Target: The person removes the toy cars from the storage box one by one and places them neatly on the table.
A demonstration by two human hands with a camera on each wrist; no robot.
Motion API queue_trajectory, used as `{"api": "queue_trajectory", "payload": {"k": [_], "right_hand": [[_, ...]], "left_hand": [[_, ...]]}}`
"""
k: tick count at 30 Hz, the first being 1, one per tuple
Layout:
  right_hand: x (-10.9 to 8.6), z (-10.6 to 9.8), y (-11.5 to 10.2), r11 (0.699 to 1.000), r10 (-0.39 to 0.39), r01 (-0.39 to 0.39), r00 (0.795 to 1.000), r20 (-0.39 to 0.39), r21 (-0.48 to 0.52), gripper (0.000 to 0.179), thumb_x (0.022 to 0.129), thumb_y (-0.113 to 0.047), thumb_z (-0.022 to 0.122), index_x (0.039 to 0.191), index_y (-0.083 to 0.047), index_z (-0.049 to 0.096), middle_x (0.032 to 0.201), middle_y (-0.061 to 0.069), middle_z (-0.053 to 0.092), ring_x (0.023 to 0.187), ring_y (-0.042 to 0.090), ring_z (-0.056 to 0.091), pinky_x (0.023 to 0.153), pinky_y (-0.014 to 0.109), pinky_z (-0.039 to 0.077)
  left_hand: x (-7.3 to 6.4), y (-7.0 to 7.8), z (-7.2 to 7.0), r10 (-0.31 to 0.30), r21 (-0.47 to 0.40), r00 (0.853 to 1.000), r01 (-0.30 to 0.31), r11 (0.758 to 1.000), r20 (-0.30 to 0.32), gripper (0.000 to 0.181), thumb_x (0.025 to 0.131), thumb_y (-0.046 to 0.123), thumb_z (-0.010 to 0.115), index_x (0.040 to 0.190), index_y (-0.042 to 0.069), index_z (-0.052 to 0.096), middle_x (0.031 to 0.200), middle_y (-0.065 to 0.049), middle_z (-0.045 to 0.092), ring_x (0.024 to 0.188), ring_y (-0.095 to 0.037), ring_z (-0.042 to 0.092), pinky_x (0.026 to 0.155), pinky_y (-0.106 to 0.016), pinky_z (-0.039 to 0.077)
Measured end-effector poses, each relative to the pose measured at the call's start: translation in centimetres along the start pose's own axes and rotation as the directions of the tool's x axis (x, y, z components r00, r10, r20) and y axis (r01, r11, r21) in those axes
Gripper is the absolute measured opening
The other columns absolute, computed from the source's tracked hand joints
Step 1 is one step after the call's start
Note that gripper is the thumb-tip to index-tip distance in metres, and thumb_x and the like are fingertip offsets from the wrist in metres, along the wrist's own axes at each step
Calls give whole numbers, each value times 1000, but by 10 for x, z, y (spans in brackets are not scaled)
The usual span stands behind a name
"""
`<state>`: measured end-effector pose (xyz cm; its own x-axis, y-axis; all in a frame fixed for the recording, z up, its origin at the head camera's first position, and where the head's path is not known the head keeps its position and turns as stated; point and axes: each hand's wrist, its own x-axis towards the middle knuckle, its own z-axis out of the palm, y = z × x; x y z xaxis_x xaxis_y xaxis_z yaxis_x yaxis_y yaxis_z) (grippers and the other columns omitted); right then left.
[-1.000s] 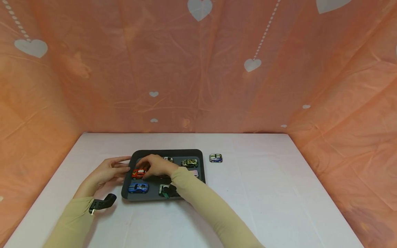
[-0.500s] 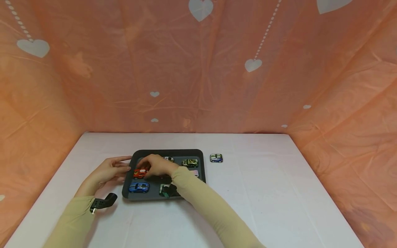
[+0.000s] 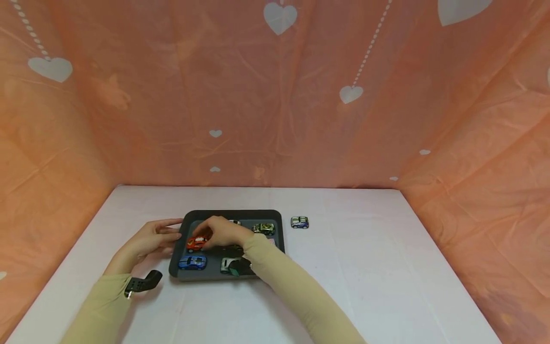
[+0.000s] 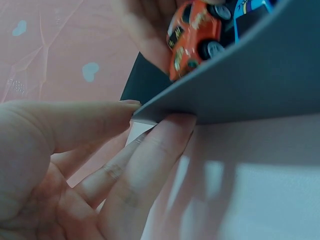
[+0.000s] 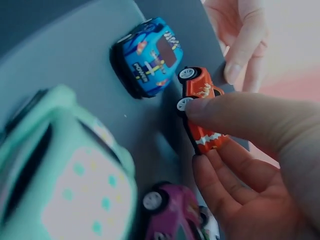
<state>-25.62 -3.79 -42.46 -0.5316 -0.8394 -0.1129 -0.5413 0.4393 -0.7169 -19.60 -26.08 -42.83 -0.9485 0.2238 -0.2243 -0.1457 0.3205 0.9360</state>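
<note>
In the head view my right hand (image 3: pixel 225 232) reaches over the dark grey tray (image 3: pixel 206 274) and pinches an orange-red toy car (image 3: pixel 195 244) near its left end. The right wrist view shows the thumb (image 5: pixel 225 112) on one side of that car and the fingertips on the other. My left hand (image 3: pixel 148 240) lies at the tray's left side, its fingers fairly straight and touching the rim, as the left wrist view shows close up. A blue toy car (image 3: pixel 192 262) stands in the tray's front left corner.
Other toy cars sit in the tray: a camouflage car (image 3: pixel 263 229), a pale one (image 3: pixel 227 265) partly behind my right wrist gear, and a purple one (image 5: pixel 172 212). Outside, a silver-and-blue toy car (image 3: pixel 299 222) stands on the white table (image 3: pixel 365 267). Orange cloth (image 3: pixel 275 119) surrounds it.
The orange-red car and my right fingers have shifted slightly to the right. My left hand has stayed at the tray's side, and the view has tilted a little.
</note>
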Motion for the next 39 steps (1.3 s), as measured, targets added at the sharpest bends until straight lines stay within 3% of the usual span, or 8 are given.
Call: {"api": "queue_trajectory", "payload": {"k": [14, 24, 29, 39], "right_hand": [[-40, -36, -3, 995, -59, 61, 998, -23, 84, 39, 83, -3, 73, 121, -9, 65, 109, -5, 65, 93, 1, 60, 80, 16, 48], [-74, -59, 0, 992, -100, 105, 993, -66, 76, 40, 83, -4, 74, 121, -10, 65, 116, -5, 64, 100, 3, 59, 88, 23, 47], [-93, -70, 2, 987, -96, 108, 990, -99, 120, 41, 83, -2, 73, 122, -8, 64, 118, -1, 63, 101, 5, 60, 90, 31, 48], [-134, -91, 17, 992, -59, 77, 983, -171, 104, 42, 83, -1, 73, 123, -7, 63, 119, 1, 63, 103, 8, 60, 90, 29, 47]], "left_hand": [[2, -1, 2, -17, 24, 1000, 17, 1000, -15, 63, 93, 11, 62, 145, -7, 31, 122, -32, 55, 92, -24, 66, 73, -32, 55], [3, -5, -2, 33, -38, 999, -33, 999, 6, 61, 92, 3, 60, 143, -11, 29, 120, -36, 54, 88, -21, 67, 73, -35, 55], [2, -6, -2, 24, -44, 1000, -24, 999, 4, 62, 92, 4, 60, 143, -11, 29, 120, -33, 56, 88, -20, 67, 72, -35, 55], [3, -7, -3, 4, -37, 1000, -4, 999, 7, 63, 93, 8, 62, 145, -8, 29, 121, -31, 56, 89, -21, 67, 74, -36, 55]]}}
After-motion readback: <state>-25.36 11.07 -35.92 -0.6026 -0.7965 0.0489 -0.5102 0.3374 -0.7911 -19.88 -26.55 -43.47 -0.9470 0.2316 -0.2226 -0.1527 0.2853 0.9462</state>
